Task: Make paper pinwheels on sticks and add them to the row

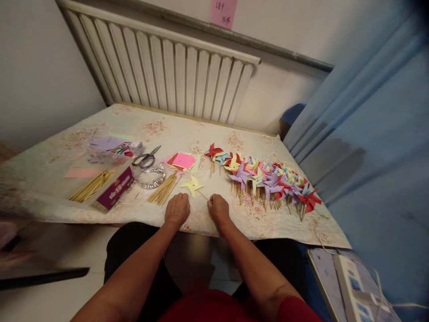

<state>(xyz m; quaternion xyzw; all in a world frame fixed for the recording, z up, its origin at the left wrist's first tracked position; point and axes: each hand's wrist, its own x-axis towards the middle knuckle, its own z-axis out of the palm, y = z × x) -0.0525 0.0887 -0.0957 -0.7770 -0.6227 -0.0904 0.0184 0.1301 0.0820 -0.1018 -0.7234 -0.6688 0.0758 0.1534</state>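
A pale yellow paper pinwheel [192, 185] lies near the front of the table, its thin wooden stick pointing to the right. My right hand [218, 208] is closed on the end of that stick. Curled into a loose fist, my left hand [177, 209] rests on the tablecloth just below the pinwheel; nothing shows in it. Left of it lies a bundle of wooden sticks [163, 189]. Behind the pinwheel sits a stack of coloured paper squares [183, 161] with pink on top. Many finished pinwheels [259, 176] are grouped on the right.
Scissors [146, 159] lie behind a clear bag of small shiny pieces [152, 176]. Farther left are a plastic tray of sticks [92, 185], a purple box [114, 188] and paper scraps [107, 143]. A power strip [353, 286] sits low at right, beside a blue curtain [375, 134].
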